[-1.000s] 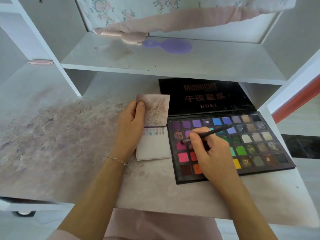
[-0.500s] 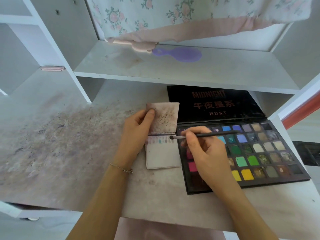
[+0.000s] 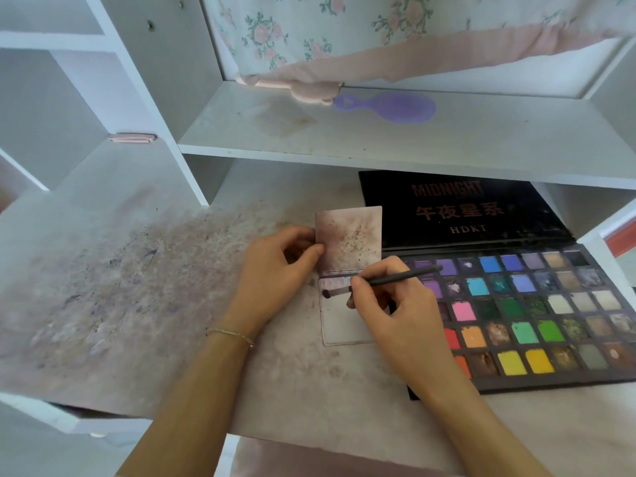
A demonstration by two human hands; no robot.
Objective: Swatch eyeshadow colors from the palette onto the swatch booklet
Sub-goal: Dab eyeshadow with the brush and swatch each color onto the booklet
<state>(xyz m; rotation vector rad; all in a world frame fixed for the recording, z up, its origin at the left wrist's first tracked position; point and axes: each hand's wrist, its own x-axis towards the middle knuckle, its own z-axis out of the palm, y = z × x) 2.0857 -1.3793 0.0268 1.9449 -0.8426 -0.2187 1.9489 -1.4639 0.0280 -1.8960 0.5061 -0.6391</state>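
A stained white bench [image 3: 137, 304] fills the 9 o'clock side. Just right of it, the left hand [image 3: 275, 280] rests on the bench, its fingers [image 3: 311, 251] curled to pinch the left edge of the swatch booklet [image 3: 347, 270], whose smudged upper page stands raised at 12 o'clock of the lower page. The right hand [image 3: 395, 304] lies over the lower page, fingers wrapped round a thin dark brush [image 3: 389, 280] whose tip touches the page at its left edge. At 3 o'clock of the booklet lies the open eyeshadow palette [image 3: 537, 318], its wells holding purple, blue, green, pink, orange, yellow and neutral pans; the black lid lies back at 12 o'clock. A purple hairbrush [image 3: 389, 106] lies on the shelf [image 3: 481, 146] above.
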